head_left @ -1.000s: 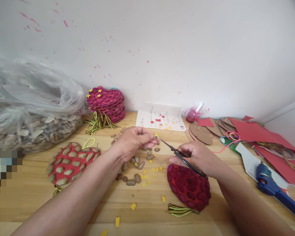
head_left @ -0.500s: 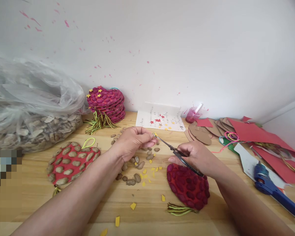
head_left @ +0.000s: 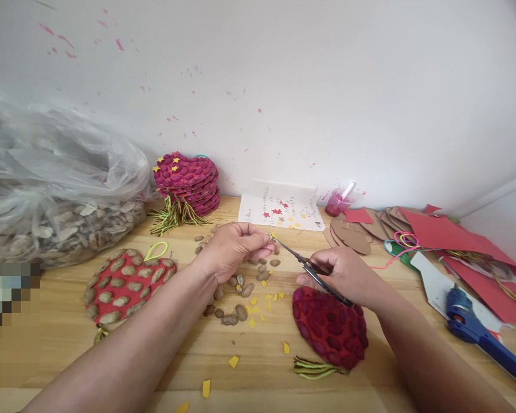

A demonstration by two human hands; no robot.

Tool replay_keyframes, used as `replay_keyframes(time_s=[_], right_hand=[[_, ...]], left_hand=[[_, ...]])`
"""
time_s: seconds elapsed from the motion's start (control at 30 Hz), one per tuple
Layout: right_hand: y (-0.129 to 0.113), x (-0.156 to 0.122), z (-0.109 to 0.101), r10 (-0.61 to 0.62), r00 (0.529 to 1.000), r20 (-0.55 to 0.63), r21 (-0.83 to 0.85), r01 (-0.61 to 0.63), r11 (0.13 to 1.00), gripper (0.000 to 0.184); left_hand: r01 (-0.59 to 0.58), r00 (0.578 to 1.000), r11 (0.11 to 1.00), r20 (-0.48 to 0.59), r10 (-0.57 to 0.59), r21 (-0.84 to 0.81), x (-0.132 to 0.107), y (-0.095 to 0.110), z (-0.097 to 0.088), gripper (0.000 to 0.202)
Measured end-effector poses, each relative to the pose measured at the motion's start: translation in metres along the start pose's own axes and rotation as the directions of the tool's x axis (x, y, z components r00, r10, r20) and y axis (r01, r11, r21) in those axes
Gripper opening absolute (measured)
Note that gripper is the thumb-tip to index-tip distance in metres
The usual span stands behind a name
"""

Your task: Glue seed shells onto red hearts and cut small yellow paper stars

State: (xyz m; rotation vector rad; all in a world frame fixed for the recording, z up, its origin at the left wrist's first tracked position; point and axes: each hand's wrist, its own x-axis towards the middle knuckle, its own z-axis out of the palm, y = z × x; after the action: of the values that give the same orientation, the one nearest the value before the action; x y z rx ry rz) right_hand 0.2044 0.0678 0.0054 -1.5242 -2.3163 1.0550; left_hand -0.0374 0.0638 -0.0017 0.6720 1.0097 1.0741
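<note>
My left hand point(head_left: 234, 248) pinches a tiny yellow paper piece point(head_left: 272, 236) between thumb and fingers above the wooden table point(head_left: 112, 355). My right hand point(head_left: 346, 275) grips small black scissors point(head_left: 309, 267), whose blade tips meet the yellow piece. Below my right hand lies a dark pink heart covered in painted shells point(head_left: 331, 327) with green-yellow strings point(head_left: 316, 368). Loose brown shells point(head_left: 234, 312) and yellow paper scraps point(head_left: 258, 301) are scattered under both hands.
A clear plastic bag of shells point(head_left: 55, 195) fills the left. A red heart with plain shells point(head_left: 126, 284) lies near it. A stack of pink shell hearts point(head_left: 187, 183) stands by the wall. A sticker sheet point(head_left: 281, 211), pink cup point(head_left: 339, 201), cardboard and red paper point(head_left: 438, 229) and blue glue gun point(head_left: 477, 332) lie right.
Hardly anything differs; both hands keep their grip, and the scissors stay at the yellow piece with only a slight shift.
</note>
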Motion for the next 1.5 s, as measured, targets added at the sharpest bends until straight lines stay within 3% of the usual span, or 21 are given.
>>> replay_keyframes(time_s=[0.17, 0.3, 0.53, 0.77, 1.03, 1.13, 1.3, 1.5], right_hand=[[0.003, 0.001, -0.006, 0.019, 0.999, -0.042, 0.003, -0.018, 1.0, 0.044], [0.005, 0.002, -0.011, 0.014, 1.0, 0.016, 0.073, -0.015, 0.997, 0.042], [0.002, 0.003, -0.005, 0.017, 0.999, 0.036, 0.361, -0.028, 0.932, 0.035], [-0.015, -0.003, 0.009, -0.062, 0.997, 0.052, 0.5, 0.028, 0.865, 0.029], [-0.023, -0.005, 0.014, -0.053, 0.995, 0.084, 0.478, 0.006, 0.878, 0.025], [-0.022, -0.005, 0.016, -0.022, 0.999, 0.038, 0.477, 0.001, 0.879, 0.023], [-0.017, -0.001, 0.021, 0.047, 0.992, -0.119, 0.564, 0.029, 0.825, 0.021], [-0.017, 0.003, 0.026, 0.14, 0.965, -0.221, 0.671, 0.046, 0.74, 0.025]], left_hand=[[-0.009, 1.0, 1.0, 0.008, 0.009, 0.014, -0.002, 0.005, -0.002, 0.014], [0.017, 0.999, 0.998, 0.03, -0.019, 0.058, -0.001, 0.005, -0.004, 0.018], [0.059, 0.98, 0.969, 0.171, -0.102, 0.238, -0.003, 0.001, -0.005, 0.018], [-0.066, 0.941, 0.862, 0.319, -0.114, 0.503, -0.011, -0.009, 0.005, 0.002], [-0.151, 0.94, 0.796, 0.333, -0.067, 0.586, -0.014, -0.015, 0.006, 0.004], [-0.136, 0.935, 0.829, 0.346, -0.073, 0.542, -0.014, -0.014, 0.006, 0.004], [0.027, 0.952, 0.954, 0.284, -0.116, 0.298, -0.009, -0.014, 0.008, 0.02], [0.029, 0.968, 0.985, 0.241, -0.07, 0.17, -0.01, -0.023, 0.013, 0.03]])
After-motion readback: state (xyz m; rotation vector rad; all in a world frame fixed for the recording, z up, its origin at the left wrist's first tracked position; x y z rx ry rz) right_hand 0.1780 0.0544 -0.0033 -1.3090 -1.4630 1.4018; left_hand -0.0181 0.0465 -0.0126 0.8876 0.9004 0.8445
